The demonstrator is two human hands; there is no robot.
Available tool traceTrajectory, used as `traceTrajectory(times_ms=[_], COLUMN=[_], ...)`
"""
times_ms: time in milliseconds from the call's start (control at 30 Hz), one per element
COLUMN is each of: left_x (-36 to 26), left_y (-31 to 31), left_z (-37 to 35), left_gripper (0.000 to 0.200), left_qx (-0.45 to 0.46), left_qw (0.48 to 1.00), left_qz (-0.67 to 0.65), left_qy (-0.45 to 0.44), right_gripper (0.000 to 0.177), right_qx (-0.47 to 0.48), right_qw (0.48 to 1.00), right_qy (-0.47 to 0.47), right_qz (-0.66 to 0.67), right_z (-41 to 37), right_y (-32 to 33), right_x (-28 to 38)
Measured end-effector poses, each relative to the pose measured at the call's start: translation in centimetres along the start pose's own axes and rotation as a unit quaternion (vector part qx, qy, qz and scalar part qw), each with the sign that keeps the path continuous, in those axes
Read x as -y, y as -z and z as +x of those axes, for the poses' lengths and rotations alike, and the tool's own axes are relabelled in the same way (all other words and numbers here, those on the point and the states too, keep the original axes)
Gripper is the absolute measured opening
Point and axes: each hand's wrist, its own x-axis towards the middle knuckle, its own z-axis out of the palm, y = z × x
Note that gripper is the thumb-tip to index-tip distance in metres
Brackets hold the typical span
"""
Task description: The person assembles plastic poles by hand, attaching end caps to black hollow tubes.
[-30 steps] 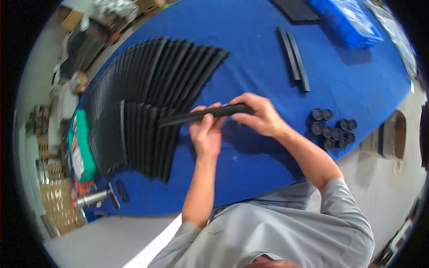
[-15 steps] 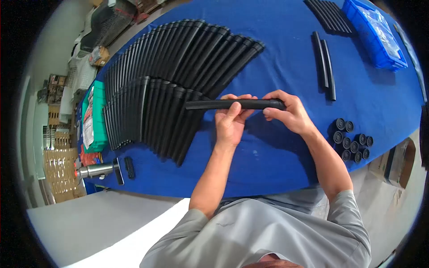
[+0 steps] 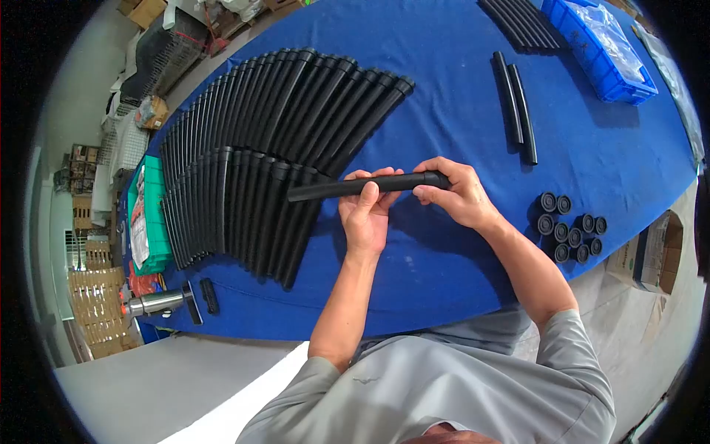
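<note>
The black tube (image 3: 325,190) is held off the blue table (image 3: 451,274), above its near middle, between both hands. The left hand (image 3: 366,216) wraps it at about mid-length, fingers curled over the top and thumb pressed against the near side. The right hand (image 3: 455,196) closes on the tube's right end, fingertips and thumb pinching around the tip. The left third of the tube sticks out free past the left hand.

A green box (image 3: 151,214) at the table's left edge carries a white label with red print, too small to read. A cardboard carton (image 3: 654,251) off the right edge has markings that are also unreadable.

The tube's long axis runs nearly level from left to right, the right end slightly farther away. Its free left end points at the fanned rows of black tubes (image 3: 251,148) and overlaps the nearer row. Two separate tubes (image 3: 515,103) lie far right, a cluster of black caps (image 3: 569,226) sits right of the hands, and a blue bin (image 3: 599,44) stands at the far right.
</note>
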Motion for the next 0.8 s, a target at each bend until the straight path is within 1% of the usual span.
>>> traceTrajectory(times_ms=[100, 200, 300, 400, 433, 467, 500, 533, 567, 600, 633, 667, 700, 767, 800], left_x=[-0.2, -0.5, -1.4, -3.0, -3.4, -3.5, -3.7, -3.7, -3.7, -3.6, -3.5, -3.4, -3.5, -3.6, -3.6], left_y=[0.1, -0.3, -1.0, 1.2, 2.3, 3.4, 3.6, 3.7, 3.8, 4.4, 4.9, 5.3, 5.3, 5.1, 5.0], left_z=[0.0, -0.4, -2.8, -5.5, -6.0, -6.3, -6.7, -6.8, -6.8, -6.7, -6.6, -6.4, -6.4, -6.4, -6.4], left_gripper=[0.021, 0.021, 0.024, 0.026, 0.026, 0.029, 0.030, 0.031, 0.033, 0.033, 0.032, 0.031, 0.030, 0.029, 0.029], left_qx=[-0.001, 0.019, 0.006, -0.001, -0.004, 0.015, 0.006, 0.000, -0.004, -0.014, -0.006, 0.001, 0.008, 0.010, 0.013], left_qw=[1.000, 1.000, 1.000, 0.999, 0.998, 0.997, 0.997, 0.996, 0.995, 0.992, 0.992, 0.992, 0.992, 0.992, 0.992], left_qz=[-0.002, 0.010, -0.002, -0.013, -0.018, -0.032, -0.038, -0.047, -0.055, -0.087, -0.092, -0.095, -0.098, -0.099, -0.099], left_qy=[0.012, -0.012, 0.014, 0.046, 0.057, 0.062, 0.066, 0.071, 0.077, 0.091, 0.089, 0.087, 0.085, 0.080, 0.075], right_gripper=[0.028, 0.027, 0.028, 0.029, 0.030, 0.031, 0.032, 0.033, 0.031, 0.030, 0.030, 0.029, 0.031, 0.035, 0.034], right_qx=[0.016, 0.032, 0.097, 0.173, 0.190, 0.186, 0.182, 0.128, 0.111, 0.114, 0.118, 0.100, 0.137, 0.207, 0.195], right_qw=[0.999, 0.999, 0.992, 0.980, 0.979, 0.982, 0.982, 0.973, 0.967, 0.962, 0.957, 0.950, 0.966, 0.976, 0.980], right_qy=[0.024, 0.007, -0.043, -0.074, -0.063, -0.037, -0.015, 0.146, 0.183, 0.197, 0.210, 0.241, 0.168, 0.022, 0.018], right_qz=[-0.034, -0.001, 0.068, 0.067, 0.034, -0.010, -0.055, -0.122, -0.136, -0.150, -0.164, -0.170, -0.137, -0.062, -0.013], right_z=[0.1, 0.1, 0.2, -0.4, -0.6, -0.9, -1.2, -1.4, -1.8, -2.0, -2.0, -2.0, -1.9, -1.6, -1.6], right_y=[0.3, 0.6, 0.9, -0.7, -1.3, -1.8, -2.2, -2.9, -3.0, -3.1, -3.1, -3.1, -2.8, -2.1, -2.3], right_x=[0.3, 0.5, 0.9, 0.6, 0.5, 0.6, 0.7, 0.0, -0.2, -0.2, -0.3, -0.3, 0.1, 1.3, 0.9])
